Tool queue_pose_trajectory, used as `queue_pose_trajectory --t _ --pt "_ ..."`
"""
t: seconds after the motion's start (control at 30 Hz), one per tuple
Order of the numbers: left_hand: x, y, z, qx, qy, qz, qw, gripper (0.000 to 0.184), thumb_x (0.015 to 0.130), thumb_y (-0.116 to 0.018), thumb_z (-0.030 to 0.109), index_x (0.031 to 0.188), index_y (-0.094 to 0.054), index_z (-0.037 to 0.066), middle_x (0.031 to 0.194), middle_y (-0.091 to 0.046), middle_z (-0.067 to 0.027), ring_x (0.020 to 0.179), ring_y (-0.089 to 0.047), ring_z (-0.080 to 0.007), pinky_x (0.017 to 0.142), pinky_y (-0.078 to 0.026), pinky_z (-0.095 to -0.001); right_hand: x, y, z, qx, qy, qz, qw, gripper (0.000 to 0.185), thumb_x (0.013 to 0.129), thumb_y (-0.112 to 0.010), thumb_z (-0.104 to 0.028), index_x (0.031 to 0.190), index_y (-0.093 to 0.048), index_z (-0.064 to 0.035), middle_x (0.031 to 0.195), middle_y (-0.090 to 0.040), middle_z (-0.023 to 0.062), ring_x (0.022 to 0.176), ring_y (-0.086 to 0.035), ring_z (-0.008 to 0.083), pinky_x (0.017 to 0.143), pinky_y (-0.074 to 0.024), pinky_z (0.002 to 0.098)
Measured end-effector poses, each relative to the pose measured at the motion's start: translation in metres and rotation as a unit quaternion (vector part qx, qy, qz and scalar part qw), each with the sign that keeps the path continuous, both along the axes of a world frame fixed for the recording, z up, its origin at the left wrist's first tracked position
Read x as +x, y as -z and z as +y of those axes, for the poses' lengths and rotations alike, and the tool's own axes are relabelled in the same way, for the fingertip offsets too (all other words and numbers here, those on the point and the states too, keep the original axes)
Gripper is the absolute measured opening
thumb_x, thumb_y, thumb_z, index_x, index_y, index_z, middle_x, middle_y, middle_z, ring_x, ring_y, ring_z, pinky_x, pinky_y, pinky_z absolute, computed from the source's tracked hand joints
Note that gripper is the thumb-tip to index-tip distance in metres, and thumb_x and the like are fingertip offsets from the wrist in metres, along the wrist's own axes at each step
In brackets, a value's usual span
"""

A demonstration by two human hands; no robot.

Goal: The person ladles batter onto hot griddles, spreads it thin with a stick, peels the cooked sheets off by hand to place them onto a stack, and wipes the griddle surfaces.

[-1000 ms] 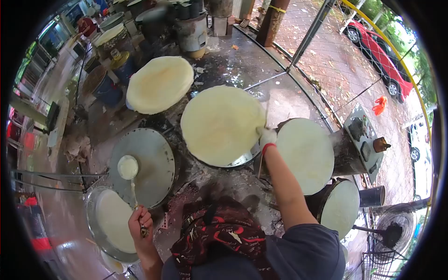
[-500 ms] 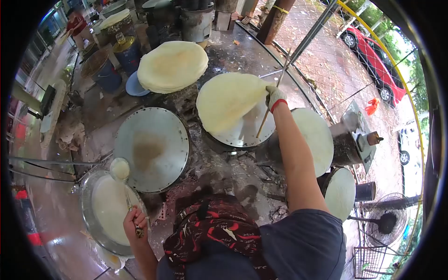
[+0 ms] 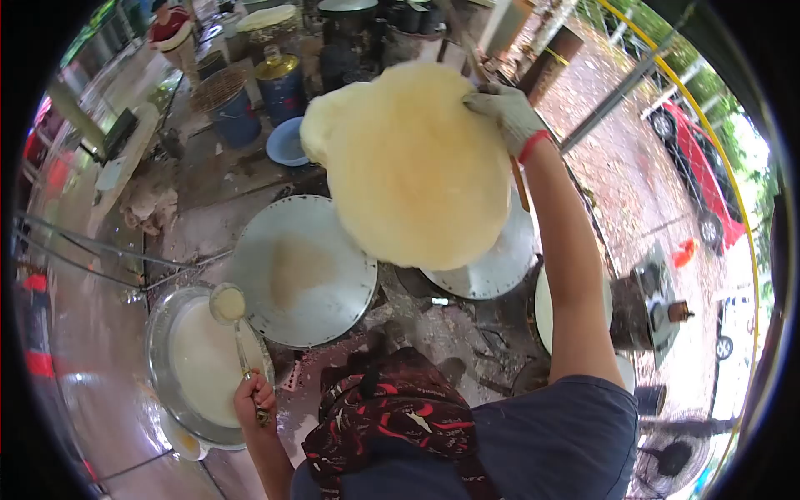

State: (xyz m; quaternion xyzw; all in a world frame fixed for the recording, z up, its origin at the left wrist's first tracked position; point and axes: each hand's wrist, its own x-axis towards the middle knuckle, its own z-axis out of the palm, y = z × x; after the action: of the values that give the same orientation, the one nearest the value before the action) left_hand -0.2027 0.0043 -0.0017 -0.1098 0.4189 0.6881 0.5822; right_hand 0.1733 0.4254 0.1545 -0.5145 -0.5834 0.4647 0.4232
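wet, dark ground (image 3: 196, 187) runs under the work area in the head view, with drums and buckets standing farther back and another person (image 3: 171, 33) near the upper left. the right hand (image 3: 508, 115), in a pale glove, has its fingers closed on the upper right edge of a thin, pale yellow sheet (image 3: 417, 167); a brown stick (image 3: 520, 185) shows just below that hand, though whether the fingers grip it too, i can't tell. half a second ago, part of the sheet still lay on the middle griddle (image 3: 487, 271); now it hangs above the metal, spread broad and facing the camera. so the peeling looks finished, and the part of that griddle in sight is bare, the rest hidden behind the sheet.

lower left in the same view, the left hand (image 3: 255, 402) has its bare fingers wrapped round the handle of a ladle (image 3: 227, 303). the ladle's bowl is near the upper rim of a metal basin (image 3: 157, 358) of creamy batter (image 3: 204, 371), beside the left griddle (image 3: 333, 287), which carries only a brownish patch.
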Motion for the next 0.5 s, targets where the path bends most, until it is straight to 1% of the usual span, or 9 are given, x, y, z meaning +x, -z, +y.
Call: queue_pose_trajectory --t 0.03,0.07,0.13,0.17,0.23,0.27,0.37,0.43,0.5 --pt "0.004 0.0 0.002 -0.003 -0.015 -0.004 1.0 0.013 0.09 -0.043 0.005 0.099 -0.045 -0.003 0.067 -0.038 -0.0028 0.045 -0.036 -0.0069 0.035 -0.033 -0.019 -0.007 0.01 0.028 -0.003 -0.034 -0.002 0.999 0.026 0.074 -0.07 -0.016 0.091 -0.063 0.004 0.075 -0.063 0.0046 0.064 -0.059 0.0115 0.057 -0.0482 0.0246" --pt "0.009 0.0 0.004 -0.006 -0.03 -0.007 1.0 0.012 0.09 -0.043 0.005 0.099 -0.045 -0.003 0.067 -0.038 -0.0027 0.045 -0.035 -0.0069 0.035 -0.033 -0.019 -0.016 0.02 0.064 0.021 -0.033 -0.114 0.993 0.027 0.072 -0.069 -0.018 0.09 -0.064 0.0029 0.074 -0.063 0.0073 0.063 -0.06 0.0143 0.058 -0.0486 0.0274" --pt "0.018 -0.001 0.009 -0.009 -0.055 -0.005 0.998 0.013 0.089 -0.044 0.005 0.099 -0.046 -0.002 0.067 -0.039 -0.0022 0.045 -0.035 -0.0064 0.035 -0.033 -0.0187 -0.044 0.025 0.118 0.075 -0.022 -0.326 0.942 0.03 0.068 -0.067 -0.021 0.089 -0.064 0.0008 0.073 -0.064 0.0128 0.063 -0.062 0.0198 0.06 -0.0493 0.0329" --pt "0.024 -0.002 0.011 -0.011 -0.065 -0.001 0.998 0.014 0.088 -0.045 0.005 0.1 -0.047 -0.002 0.067 -0.039 -0.0017 0.046 -0.035 -0.006 0.035 -0.032 -0.0185 -0.051 0.019 0.133 0.114 -0.045 -0.33 0.936 0.031 0.069 -0.065 -0.024 0.09 -0.065 -0.0005 0.075 -0.064 0.0141 0.065 -0.062 0.0219 0.062 -0.0492 0.0333" --pt "0.033 -0.005 0.02 -0.023 -0.083 0.007 0.996 0.014 0.087 -0.047 0.005 0.1 -0.048 -0.001 0.066 -0.039 -0.0009 0.046 -0.035 -0.0054 0.036 -0.031 -0.0181 -0.072 -0.03 0.127 0.19 -0.088 -0.335 0.919 0.033 0.069 -0.062 -0.028 0.091 -0.065 -0.003 0.079 -0.064 0.0167 0.069 -0.062 0.026 0.066 -0.0491 0.034" --pt "0.037 -0.007 0.024 -0.035 -0.09 0.01 0.995 0.014 0.087 -0.047 0.005 0.099 -0.048 -0.001 0.066 -0.039 -0.0007 0.046 -0.035 -0.0052 0.036 -0.031 -0.0179 -0.08 -0.047 0.119 0.256 -0.096 -0.351 0.896 0.031 0.074 -0.059 -0.029 0.094 -0.066 -0.0069 0.086 -0.065 0.0166 0.077 -0.063 0.0287 0.071 -0.0489 0.0335" --pt "0.056 -0.019 0.038 -0.042 -0.131 0.026 0.99 0.011 0.089 -0.047 0.006 0.098 -0.047 -0.001 0.066 -0.039 0.0004 0.046 -0.035 -0.0048 0.036 -0.032 -0.0175 -0.088 -0.051 0.104 0.375 -0.128 -0.298 0.868 0.024 0.077 -0.061 -0.022 0.093 -0.064 -0.0043 0.074 -0.064 0.0098 0.065 -0.059 0.0185 0.061 -0.0473 0.0324" --pt "0.063 -0.024 0.043 -0.042 -0.148 0.037 0.987 0.01 0.088 -0.048 0.006 0.096 -0.047 -0.001 0.065 -0.039 0.0008 0.046 -0.034 -0.0047 0.036 -0.031 -0.0174 -0.092 -0.019 0.09 0.425 -0.121 -0.394 0.806 0.018 0.077 -0.058 -0.021 0.089 -0.064 -0.0079 0.08 -0.063 0.0111 0.073 -0.061 0.0279 0.066 -0.0481 0.0383" --pt "0.067 -0.023 0.045 -0.044 -0.146 0.044 0.987 0.012 0.085 -0.051 0.005 0.095 -0.049 0.0 0.064 -0.038 0.0009 0.047 -0.033 -0.0047 0.036 -0.028 -0.0174 -0.1 0.055 0.09 0.36 -0.147 -0.403 0.828 0.014 0.077 -0.056 -0.019 0.084 -0.063 -0.0098 0.084 -0.061 0.0117 0.08 -0.06 0.0323 0.069 -0.0477 0.0422"
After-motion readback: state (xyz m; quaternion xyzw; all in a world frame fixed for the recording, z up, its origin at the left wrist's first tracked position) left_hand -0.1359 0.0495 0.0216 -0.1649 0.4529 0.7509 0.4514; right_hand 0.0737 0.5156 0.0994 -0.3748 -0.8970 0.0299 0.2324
